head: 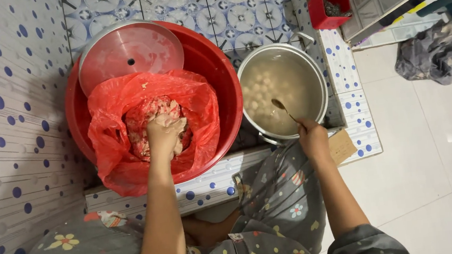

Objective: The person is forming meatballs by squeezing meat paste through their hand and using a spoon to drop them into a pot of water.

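The pale paste (153,120) lies in a red plastic bag (120,115) lining the red basin (221,72), directly under the left hand (165,135), which is closed on a lump of it. To the right, touching the basin, stands the steel pot (317,74) of cloudy water with floating balls (258,90). The right hand (312,138), at the pot's near rim, pinches a spoon (282,108); its handle slants up-left, bowl apparently at the water surface. A round lid (129,50) leans in the basin beyond the bag.
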